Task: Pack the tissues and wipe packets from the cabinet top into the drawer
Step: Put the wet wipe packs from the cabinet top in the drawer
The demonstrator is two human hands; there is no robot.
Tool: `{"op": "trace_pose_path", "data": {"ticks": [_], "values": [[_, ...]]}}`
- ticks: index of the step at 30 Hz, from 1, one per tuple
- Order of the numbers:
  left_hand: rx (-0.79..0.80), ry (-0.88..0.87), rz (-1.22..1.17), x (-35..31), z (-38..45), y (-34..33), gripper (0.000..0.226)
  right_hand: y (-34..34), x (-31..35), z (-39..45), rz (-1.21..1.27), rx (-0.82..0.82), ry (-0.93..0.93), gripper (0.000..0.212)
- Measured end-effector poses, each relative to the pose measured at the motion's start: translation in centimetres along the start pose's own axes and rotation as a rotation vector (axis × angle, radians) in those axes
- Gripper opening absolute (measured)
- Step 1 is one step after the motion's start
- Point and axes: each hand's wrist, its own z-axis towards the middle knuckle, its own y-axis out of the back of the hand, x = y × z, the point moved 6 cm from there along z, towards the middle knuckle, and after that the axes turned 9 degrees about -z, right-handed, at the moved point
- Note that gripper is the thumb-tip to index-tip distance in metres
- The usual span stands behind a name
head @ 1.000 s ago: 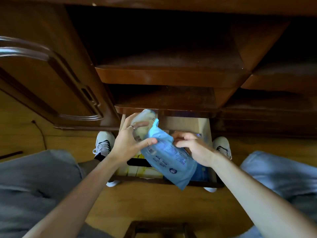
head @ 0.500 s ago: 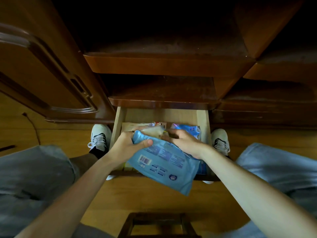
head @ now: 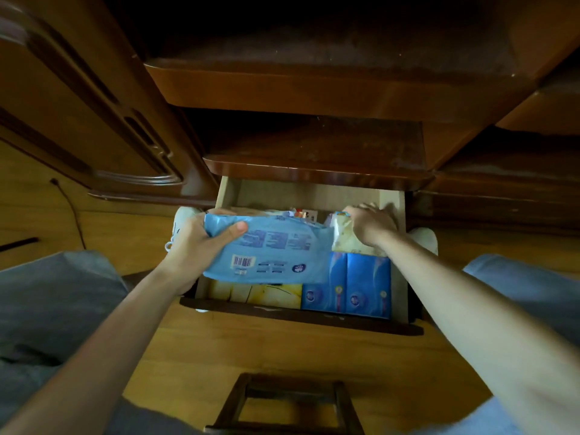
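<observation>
Blue wipe packet (head: 270,249) gripped by left hand (head: 191,246) hides drawer (head: 398,277) contents; right hand (head: 372,226) pinches pale packet (head: 348,238).

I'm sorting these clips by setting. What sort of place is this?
Most likely a room in a home. A dark wooden cabinet with shelves stands on a wooden floor, and its open drawer holds household tissue packs. Both hands work there, the left hand gripping a blue wipe packet.

Light blue packet (head: 270,249) print blurred, yellow packs (head: 266,295) half covered, stool (head: 288,406) cut off below
</observation>
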Motion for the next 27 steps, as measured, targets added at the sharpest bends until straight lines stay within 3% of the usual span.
{"op": "trace_pose_path", "data": {"ticks": [2,5,9,11,13,15,16,18,20,21,23,25,27], "values": [[-0.036,-0.017,0.025,-0.4,0.2,0.4,0.027,-2.3,0.3,0.3,0.095,0.094,-0.021,0.062],[-0.061,-0.025,0.008,-0.5,0.4,0.7,0.028,-3.9,0.6,0.5,0.254,0.092,-0.002,0.067],[-0.067,-0.038,0.023,-0.7,0.5,0.2,0.020,-3.6,-0.5,-0.1,0.455,0.183,-0.138,0.088],[-0.045,-0.064,-0.028,-1.1,0.4,-0.1,0.011,-1.2,-0.1,-0.6,0.327,0.036,-0.093,0.087],[-0.026,-0.096,-0.086,-1.7,0.1,-0.3,0.007,2.2,1.6,-1.4,0.116,-0.230,0.060,0.068],[-0.027,-0.131,-0.127,-2.3,-0.1,-0.4,0.009,4.9,3.2,-2.6,0.184,-0.352,0.082,0.049],[-0.028,-0.153,-0.146,-2.7,-0.2,-0.4,0.010,5.8,3.7,-3.2,0.417,-0.298,0.057,0.045],[0.000,-0.210,-0.182,-3.6,-0.4,-0.1,0.010,4.9,4.9,-4.6,1.073,0.139,0.025,0.048],[0.093,-0.288,-0.165,-4.8,-1.0,0.3,0.008,4.5,6.1,-6.8,1.362,0.531,0.147,0.067],[0.135,-0.322,-0.135,-5.2,-1.3,0.5,0.009,4.5,6.3,-7.7,1.422,0.646,0.202,0.074],[0.156,-0.366,-0.026,-5.4,-1.8,0.9,0.011,4.9,6.5,-8.8,1.611,0.720,0.188,0.075],[0.157,-0.354,0.127,-4.6,-2.0,1.0,0.018,5.1,6.1,-8.6,1.900,0.592,0.057,0.072],[0.197,-0.303,0.229,-3.2,-2.2,0.7,0.030,5.0,6.1,-8.5,1.974,0.476,-0.007,0.065]]}}
